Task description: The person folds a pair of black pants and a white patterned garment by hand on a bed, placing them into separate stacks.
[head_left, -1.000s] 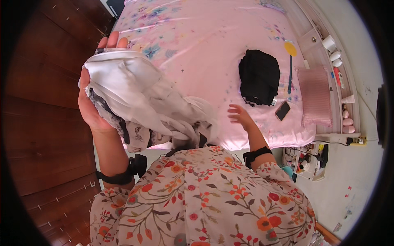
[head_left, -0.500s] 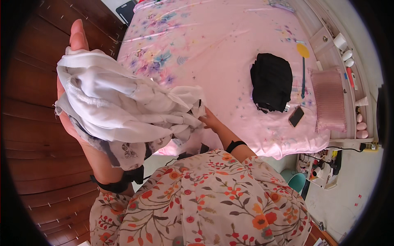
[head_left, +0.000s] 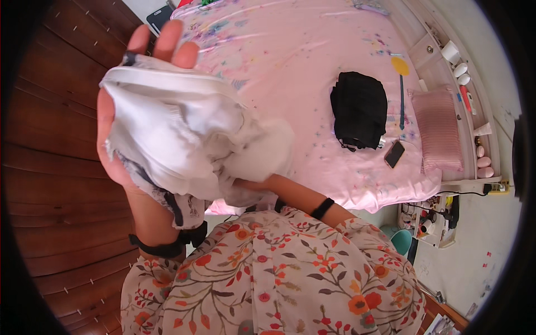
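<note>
A bunched white cloth (head_left: 167, 131), which looks like a soft garment, hangs across the palm of my left hand (head_left: 113, 162). The spread fingertips of that hand stick out above it. Grey and black patterned fabric shows along the bundle's lower edge. My right hand (head_left: 254, 185) reaches into the folds at the bundle's lower right. Its fingers are covered by fabric and blurred, so their grip is not visible. A loose, smeared end of the white cloth swings just above this hand. Black bands circle both my forearms.
Ahead is a bed with a pink floral sheet (head_left: 279, 72). On it lie folded black clothing (head_left: 359, 109), a phone (head_left: 395, 154), a yellow-headed stick (head_left: 401, 84) and a pink pillow (head_left: 437, 131). A wooden wardrobe (head_left: 61, 139) stands left; a teal bin (head_left: 401, 241) is at the right.
The cloth bundle and my left hand have shifted right, with more fingers now showing above the cloth. My right hand has moved left and lower, into the folds. The bundle's right end is swinging.
</note>
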The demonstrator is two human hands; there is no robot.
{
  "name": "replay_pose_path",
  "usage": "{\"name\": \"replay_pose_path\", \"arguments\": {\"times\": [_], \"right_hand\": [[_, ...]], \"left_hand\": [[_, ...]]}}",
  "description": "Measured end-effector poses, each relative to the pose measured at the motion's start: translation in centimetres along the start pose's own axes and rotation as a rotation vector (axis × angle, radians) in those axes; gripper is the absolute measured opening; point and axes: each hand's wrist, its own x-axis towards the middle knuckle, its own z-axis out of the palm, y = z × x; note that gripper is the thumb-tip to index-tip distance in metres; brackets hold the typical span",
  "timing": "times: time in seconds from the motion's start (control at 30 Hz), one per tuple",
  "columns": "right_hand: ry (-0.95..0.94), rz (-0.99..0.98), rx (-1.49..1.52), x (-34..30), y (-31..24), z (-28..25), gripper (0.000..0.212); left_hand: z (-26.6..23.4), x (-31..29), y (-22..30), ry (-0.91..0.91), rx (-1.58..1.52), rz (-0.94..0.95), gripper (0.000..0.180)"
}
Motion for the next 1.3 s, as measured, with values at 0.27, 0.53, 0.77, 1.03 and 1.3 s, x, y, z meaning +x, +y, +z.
{"name": "replay_pose_path", "arguments": {"times": [0.27, 0.53, 0.77, 1.03, 1.3], "right_hand": [[0.373, 0.302, -0.432, -5.5, 7.6, -5.8, 0.043], [-0.056, 0.292, 0.046, -7.8, 0.2, -9.1, 0.035], [0.681, 0.235, -0.056, -7.4, 9.9, -12.5, 0.034], [0.139, 0.276, -0.098, -1.4, 7.5, -5.2, 0.044], [-0.351, 0.523, -0.228, -6.3, 11.1, -2.0, 0.037]], "left_hand": [[-3.7, -1.7, 5.4, -0.19, 0.125, 0.148, 0.058], [-3.2, -4.1, 5.3, 0.466, 0.184, 0.09, 0.055], [-0.4, -2.5, 1.7, 0.231, -0.064, 0.021, 0.058], [0.8, -1.4, 3.3, 0.147, 0.054, 0.072, 0.055], [-5.1, -5.9, 6.1, 0.318, 0.016, 0.171, 0.054]]}}
